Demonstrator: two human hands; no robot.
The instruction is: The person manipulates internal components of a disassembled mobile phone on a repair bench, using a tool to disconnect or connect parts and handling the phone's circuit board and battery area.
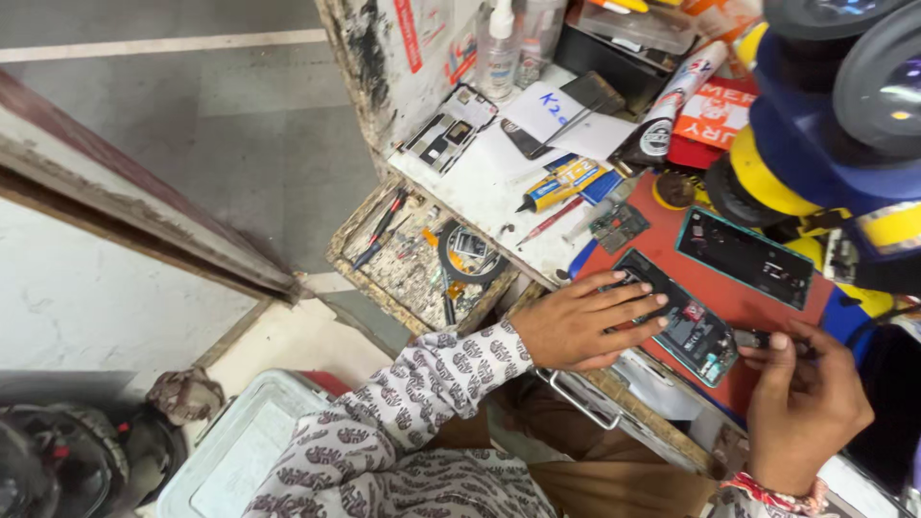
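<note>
Disassembly step: our left hand (585,324) pressed flat, fingers spread, on the opened phone (676,317); right hand (801,398) fingers pinched a small tool (753,338) at its edge. Next needed steady prying.

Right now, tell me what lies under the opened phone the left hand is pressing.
The opened phone rests on a red mat, red showing on its sides. The left hand hides one end; anything directly beneath is covered.
</note>
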